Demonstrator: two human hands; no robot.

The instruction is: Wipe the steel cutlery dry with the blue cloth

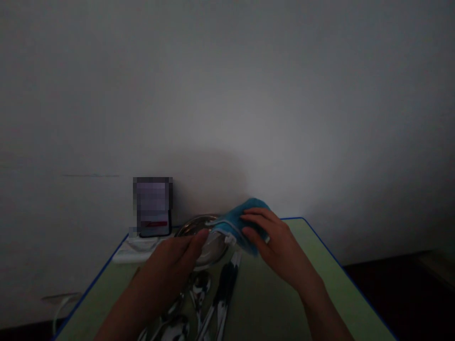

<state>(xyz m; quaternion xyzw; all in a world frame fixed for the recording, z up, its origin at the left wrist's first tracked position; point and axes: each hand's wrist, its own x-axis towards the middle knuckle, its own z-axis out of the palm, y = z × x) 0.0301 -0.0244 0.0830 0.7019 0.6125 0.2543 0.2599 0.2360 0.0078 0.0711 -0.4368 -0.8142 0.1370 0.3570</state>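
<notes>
On a pale green table with blue edging (320,284), a round steel bowl (194,226) sits far centre, its near rim gripped by the curled left hand (177,258); the right hand (273,241), fingers loosely bent, clasps a blue cloth (236,218) against the bowl's right side, metal cutlery (213,293) lying nearer

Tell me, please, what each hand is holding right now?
Left hand: closed on the rim of the round steel bowl.
Right hand: closed on the soft blue cloth, held against the bowl.
</notes>
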